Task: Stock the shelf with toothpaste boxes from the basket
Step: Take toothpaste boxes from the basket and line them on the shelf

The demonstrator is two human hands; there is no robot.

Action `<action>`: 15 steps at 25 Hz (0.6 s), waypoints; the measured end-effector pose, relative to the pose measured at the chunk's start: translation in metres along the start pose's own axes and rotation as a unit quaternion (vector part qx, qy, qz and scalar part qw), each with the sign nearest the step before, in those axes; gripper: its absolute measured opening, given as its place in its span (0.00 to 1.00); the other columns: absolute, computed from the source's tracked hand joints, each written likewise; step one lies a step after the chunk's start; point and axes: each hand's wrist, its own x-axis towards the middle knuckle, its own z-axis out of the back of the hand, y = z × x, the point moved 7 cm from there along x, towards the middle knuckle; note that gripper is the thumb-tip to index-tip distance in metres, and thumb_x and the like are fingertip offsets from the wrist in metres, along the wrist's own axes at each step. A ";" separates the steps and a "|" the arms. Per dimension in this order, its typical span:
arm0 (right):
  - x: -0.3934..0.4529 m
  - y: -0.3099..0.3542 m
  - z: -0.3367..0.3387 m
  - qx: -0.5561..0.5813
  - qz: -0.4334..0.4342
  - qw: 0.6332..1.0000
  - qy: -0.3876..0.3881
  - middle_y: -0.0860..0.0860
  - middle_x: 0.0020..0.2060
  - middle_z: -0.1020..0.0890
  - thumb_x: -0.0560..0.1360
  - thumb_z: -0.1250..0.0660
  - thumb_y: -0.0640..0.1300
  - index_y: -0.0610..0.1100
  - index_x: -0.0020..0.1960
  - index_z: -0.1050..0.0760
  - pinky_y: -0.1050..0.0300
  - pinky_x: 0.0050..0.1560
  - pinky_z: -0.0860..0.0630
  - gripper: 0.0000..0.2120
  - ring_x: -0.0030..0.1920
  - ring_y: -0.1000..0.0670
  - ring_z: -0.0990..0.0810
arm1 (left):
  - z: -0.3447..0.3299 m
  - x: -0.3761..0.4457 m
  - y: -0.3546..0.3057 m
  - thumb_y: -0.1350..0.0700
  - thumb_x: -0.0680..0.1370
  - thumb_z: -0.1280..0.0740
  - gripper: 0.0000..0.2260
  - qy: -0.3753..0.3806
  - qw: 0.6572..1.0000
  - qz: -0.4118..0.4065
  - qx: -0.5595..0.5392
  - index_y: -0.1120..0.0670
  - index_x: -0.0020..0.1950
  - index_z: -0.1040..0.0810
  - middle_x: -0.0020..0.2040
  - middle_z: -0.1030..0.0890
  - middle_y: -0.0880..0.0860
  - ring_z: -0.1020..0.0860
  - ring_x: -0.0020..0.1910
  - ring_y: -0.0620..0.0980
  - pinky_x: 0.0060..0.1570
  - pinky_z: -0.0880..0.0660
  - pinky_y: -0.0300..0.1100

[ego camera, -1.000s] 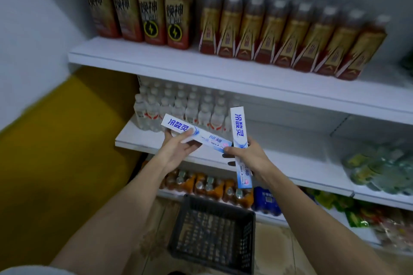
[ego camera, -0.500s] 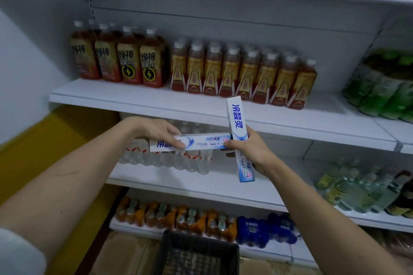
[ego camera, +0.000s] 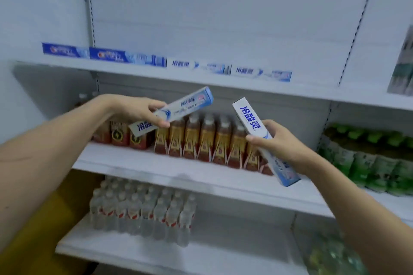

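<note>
My left hand (ego camera: 143, 112) grips a white and blue toothpaste box (ego camera: 187, 105) that slants up to the right, just below the top shelf (ego camera: 312, 90). My right hand (ego camera: 279, 143) grips a second white and blue toothpaste box (ego camera: 250, 120), which tilts up to the left. The two boxes are apart. Several toothpaste boxes (ego camera: 196, 66) lie end to end along the top shelf, blue ones at the left and white ones at the right. The basket is out of view.
Brown drink bottles (ego camera: 207, 138) fill the shelf behind my hands. Green bottle packs (ego camera: 368, 158) stand at the right. Clear water bottles (ego camera: 143, 212) sit on a lower shelf. A tall pack (ego camera: 402, 69) stands at the top shelf's right end, and the shelf is bare between it and the boxes.
Both hands have risen with their boxes and the view has tilted up to the top shelf. The boxes, which touched before, have moved apart. The basket has dropped out of view.
</note>
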 end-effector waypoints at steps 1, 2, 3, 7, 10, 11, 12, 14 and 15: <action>0.003 0.022 0.021 -0.020 0.025 0.999 -0.012 0.57 0.49 0.18 0.72 0.28 0.55 0.53 0.61 0.27 0.64 0.36 0.22 0.20 0.42 0.56 0.17 | 0.024 -0.006 -0.019 0.46 0.72 0.27 0.24 -0.027 1.000 -0.009 0.000 0.44 0.67 0.29 0.60 0.24 0.54 0.22 0.55 0.55 0.47 0.21 0.46; 0.006 0.043 0.039 -0.030 0.046 0.998 -0.016 0.58 0.50 0.18 0.72 0.29 0.57 0.54 0.62 0.27 0.65 0.35 0.21 0.20 0.42 0.55 0.17 | 0.046 -0.011 -0.037 0.44 0.72 0.27 0.25 -0.054 0.998 -0.018 -0.001 0.42 0.67 0.29 0.61 0.24 0.54 0.22 0.56 0.57 0.48 0.21 0.49; 0.009 0.063 0.054 -0.033 0.065 0.997 -0.015 0.56 0.49 0.17 0.72 0.30 0.58 0.54 0.61 0.27 0.63 0.37 0.20 0.20 0.42 0.52 0.15 | 0.065 -0.015 -0.054 0.42 0.70 0.25 0.27 -0.078 0.997 -0.028 -0.002 0.40 0.66 0.29 0.61 0.23 0.54 0.22 0.56 0.58 0.49 0.22 0.51; 0.036 0.117 0.098 -0.089 0.107 0.990 -0.011 0.48 0.44 0.14 0.70 0.28 0.59 0.53 0.59 0.24 0.53 0.37 0.18 0.20 0.36 0.48 0.15 | 0.116 -0.019 -0.094 0.33 0.58 0.23 0.34 -0.166 0.985 -0.029 0.026 0.36 0.61 0.29 0.57 0.24 0.57 0.23 0.47 0.57 0.43 0.19 0.52; 0.064 0.135 0.115 -0.179 0.112 0.977 -0.006 0.49 0.43 0.15 0.69 0.26 0.60 0.56 0.59 0.24 0.49 0.43 0.17 0.21 0.38 0.48 0.15 | 0.130 -0.005 -0.103 0.31 0.58 0.25 0.35 -0.184 0.979 -0.009 0.091 0.36 0.62 0.31 0.57 0.24 0.56 0.21 0.47 0.57 0.47 0.20 0.52; 0.075 0.138 0.120 -0.216 0.111 0.970 -0.005 0.50 0.44 0.15 0.69 0.27 0.61 0.58 0.59 0.25 0.49 0.46 0.18 0.21 0.40 0.48 0.15 | 0.132 0.003 -0.104 0.33 0.61 0.25 0.34 -0.186 0.977 -0.006 0.109 0.37 0.63 0.32 0.58 0.24 0.55 0.21 0.48 0.56 0.50 0.21 0.53; 0.086 0.140 0.123 -0.250 0.106 0.962 -0.003 0.51 0.44 0.15 0.69 0.27 0.62 0.59 0.60 0.26 0.49 0.47 0.19 0.21 0.41 0.48 0.15 | 0.135 0.012 -0.105 0.37 0.66 0.26 0.31 -0.190 0.974 -0.002 0.122 0.39 0.65 0.33 0.59 0.25 0.54 0.22 0.50 0.55 0.52 0.23 0.52; 0.111 0.139 0.129 -0.299 0.091 0.950 -0.004 0.53 0.47 0.16 0.69 0.27 0.62 0.62 0.61 0.28 0.51 0.48 0.20 0.22 0.43 0.49 0.16 | 0.140 0.033 -0.107 0.42 0.72 0.27 0.25 -0.193 0.969 0.003 0.155 0.40 0.66 0.33 0.61 0.26 0.53 0.23 0.51 0.53 0.55 0.26 0.50; 0.125 0.137 0.132 -0.316 0.083 0.945 -0.008 0.54 0.48 0.17 0.69 0.27 0.62 0.63 0.62 0.29 0.51 0.50 0.20 0.23 0.43 0.50 0.16 | 0.142 0.045 -0.109 0.43 0.73 0.27 0.25 -0.190 0.967 0.003 0.171 0.40 0.66 0.33 0.63 0.28 0.53 0.24 0.51 0.52 0.55 0.27 0.48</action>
